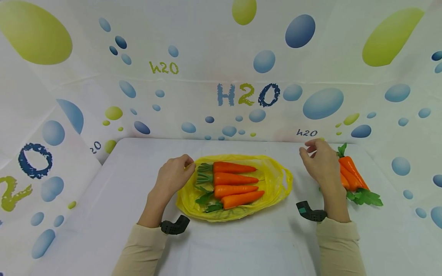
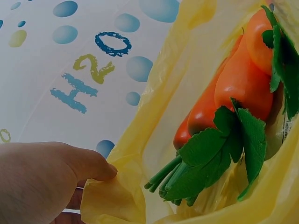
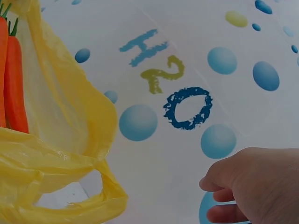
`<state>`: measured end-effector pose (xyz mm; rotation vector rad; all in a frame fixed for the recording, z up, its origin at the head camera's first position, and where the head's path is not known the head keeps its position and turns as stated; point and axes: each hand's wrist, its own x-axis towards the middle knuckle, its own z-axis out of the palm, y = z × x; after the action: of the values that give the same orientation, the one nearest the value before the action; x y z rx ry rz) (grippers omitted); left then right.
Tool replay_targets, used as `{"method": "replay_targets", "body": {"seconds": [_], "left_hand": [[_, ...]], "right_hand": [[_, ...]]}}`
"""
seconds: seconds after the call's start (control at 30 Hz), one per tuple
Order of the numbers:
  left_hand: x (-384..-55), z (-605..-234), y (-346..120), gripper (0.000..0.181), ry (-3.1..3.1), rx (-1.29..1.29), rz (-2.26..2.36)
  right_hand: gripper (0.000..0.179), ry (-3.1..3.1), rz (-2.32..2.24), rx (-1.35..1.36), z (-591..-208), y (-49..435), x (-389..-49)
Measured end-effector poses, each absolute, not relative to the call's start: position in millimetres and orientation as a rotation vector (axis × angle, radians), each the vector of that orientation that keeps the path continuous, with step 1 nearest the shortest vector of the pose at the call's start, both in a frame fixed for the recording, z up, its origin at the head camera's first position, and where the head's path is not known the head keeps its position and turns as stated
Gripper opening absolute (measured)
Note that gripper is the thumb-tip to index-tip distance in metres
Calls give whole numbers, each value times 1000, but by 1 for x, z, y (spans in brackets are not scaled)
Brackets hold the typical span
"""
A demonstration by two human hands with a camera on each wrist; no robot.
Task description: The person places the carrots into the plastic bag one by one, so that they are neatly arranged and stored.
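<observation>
Noting a white backdrop (image 1: 193,23) standing behind the work, bearing blue and green spots and "H2O" lettering. Noting a white desk (image 1: 241,245) running forward from there. Finding a yellow plastic bag (image 1: 274,174) lying near the middle of the desk, extending a handle loop toward the right. Observing four orange carrots (image 1: 236,178) lying side by side inside the bag, pointing tips right and green tops left. Recording a second carrot group (image 1: 355,174) resting at the desk's right side, partly hiding behind the right forearm — not permitting a sure count. Seeing beige sleeves (image 1: 141,245) reaching in from the lower edge. Finding the left hand (image 1: 176,172) pinching the bag's upper-left rim; confirming in the left wrist view a thumb lying over the yellow film. Finding the right hand (image 1: 321,163) hovering between bag and second carrot group — bending its fingers loosely, leaving a narrow gap beside the thumb, holding nothing. Recording black wrist devices (image 1: 175,225) sitting on both wrists. Observing green leaves (image 1: 366,196) fanning out below the second carrot group.
</observation>
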<state>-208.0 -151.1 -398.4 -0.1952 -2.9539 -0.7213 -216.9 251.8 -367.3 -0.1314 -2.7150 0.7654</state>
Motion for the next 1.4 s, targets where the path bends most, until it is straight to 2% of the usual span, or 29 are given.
{"method": "replay_targets", "body": {"seconds": [0.67,1.4], "left_hand": [[-208,-396,-151,30,-2968,-186,-728],[-207,-396,-151,29,-2966,-184,-730]], "right_hand": [[41,-2719,745,-101,-366,249,-216],[50,-2763,756,-299,-382,271,-223]]}}
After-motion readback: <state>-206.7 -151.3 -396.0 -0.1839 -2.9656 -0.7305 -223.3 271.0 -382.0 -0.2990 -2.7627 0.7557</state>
